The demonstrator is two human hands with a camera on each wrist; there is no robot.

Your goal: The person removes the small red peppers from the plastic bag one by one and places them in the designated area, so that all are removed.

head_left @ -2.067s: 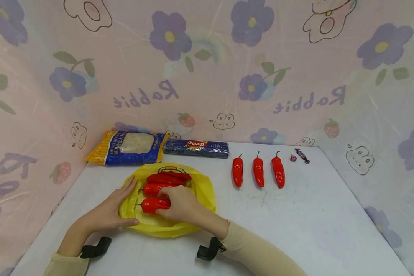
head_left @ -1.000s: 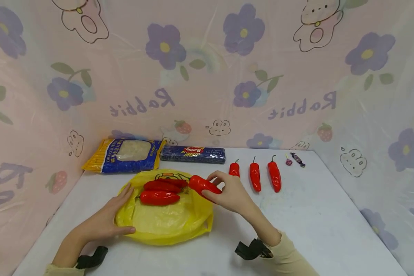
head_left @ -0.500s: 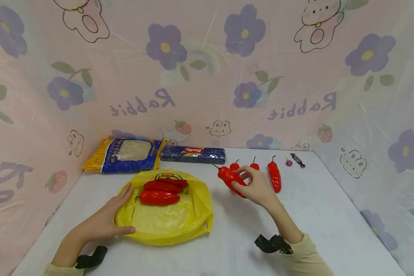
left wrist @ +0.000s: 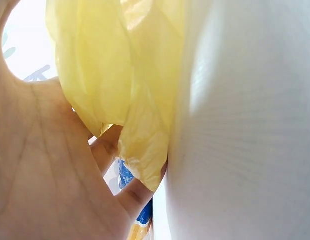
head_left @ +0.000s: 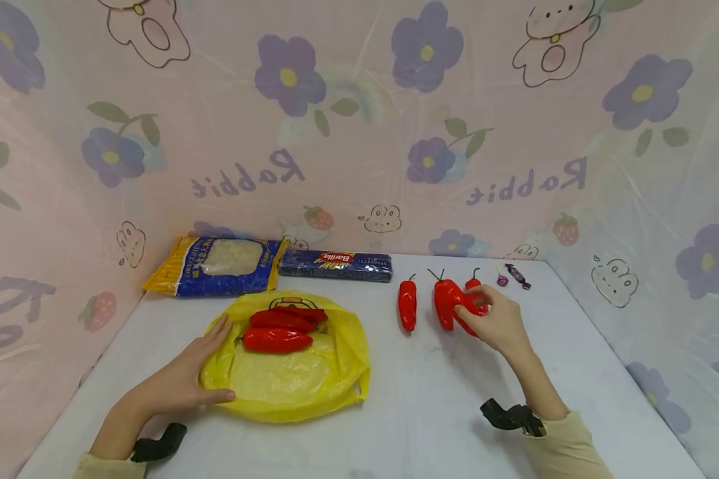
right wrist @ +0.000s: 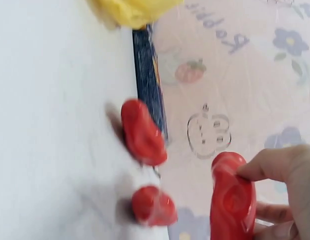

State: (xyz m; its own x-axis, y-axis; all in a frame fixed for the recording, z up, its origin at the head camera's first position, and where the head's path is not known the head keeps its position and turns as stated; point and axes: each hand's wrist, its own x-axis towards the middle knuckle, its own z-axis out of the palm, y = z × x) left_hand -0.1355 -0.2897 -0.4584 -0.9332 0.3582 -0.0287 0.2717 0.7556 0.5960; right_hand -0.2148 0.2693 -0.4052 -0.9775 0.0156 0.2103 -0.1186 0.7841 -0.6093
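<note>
My right hand (head_left: 496,320) pinches a red chili pepper (right wrist: 229,200) between thumb and fingers, held above the table among other peppers. Below it lies the middle pepper (head_left: 444,318), partly covered by the held one. The right-hand pepper (head_left: 473,284) is mostly hidden behind my fingers, while the left one (head_left: 407,306) shows whole. My left hand (head_left: 176,372) rests against the left side of a yellow plastic bag (head_left: 349,359), fingers and thumb spread along its rim. Three red peppers (head_left: 277,340) lie inside the bag, toward its back.
Behind the bag lies a blue and yellow pasta packet (head_left: 224,266), with a dark blue spaghetti pack (head_left: 335,265) beside it. A lollipop (head_left: 502,279) and a wrapped candy (head_left: 518,276) sit at the back right. A patterned curtain (head_left: 359,133) borders the white table (head_left: 407,412).
My right hand has gripped a pepper in the bag, lifted it out and carried it right, over the row of peppers. My left hand has stayed at the bag's left side.
</note>
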